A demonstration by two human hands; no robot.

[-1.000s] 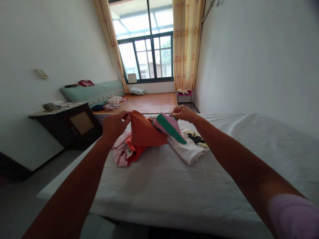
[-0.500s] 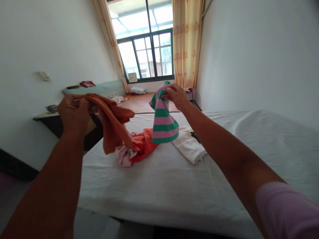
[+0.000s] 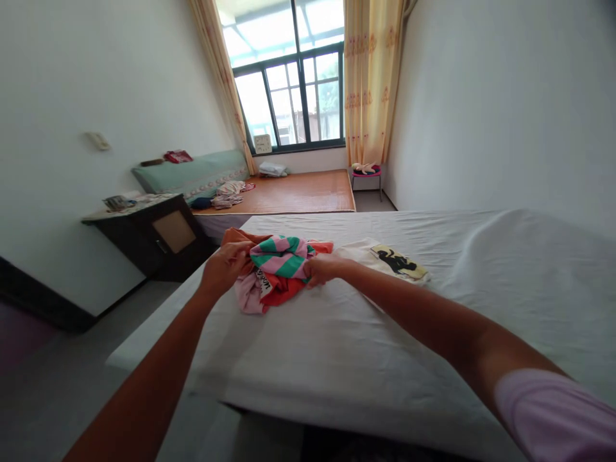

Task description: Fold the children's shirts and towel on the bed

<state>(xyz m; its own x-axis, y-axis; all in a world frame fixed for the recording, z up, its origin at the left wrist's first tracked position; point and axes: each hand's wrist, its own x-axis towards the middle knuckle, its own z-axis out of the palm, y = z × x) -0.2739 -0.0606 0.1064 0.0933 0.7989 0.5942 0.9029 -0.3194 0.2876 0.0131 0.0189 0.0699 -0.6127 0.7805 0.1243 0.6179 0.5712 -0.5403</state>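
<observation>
A heap of small clothes lies on the white bed sheet [image 3: 366, 346]. On top sits a green and pink striped garment [image 3: 282, 255], with orange [image 3: 283, 294] and pale pink [image 3: 246, 296] pieces under it. My left hand [image 3: 226, 264] grips the left side of the heap, fingers closed on a brownish-orange cloth [image 3: 237, 237]. My right hand [image 3: 321, 269] is closed at the heap's right edge, pinching the striped garment. A folded white shirt with a black print [image 3: 395, 261] lies flat just to the right of the heap.
A dark bedside cabinet [image 3: 154, 237] stands left of the bed. Beyond it is a second bed with a bamboo mat [image 3: 298, 192], a green headboard and loose clothes. A small stool [image 3: 366, 173] stands by the yellow curtain under the window.
Both hands had lifted the brownish-orange cloth and the striped garment into the air. They have come down, and both pieces now rest bunched on the heap.
</observation>
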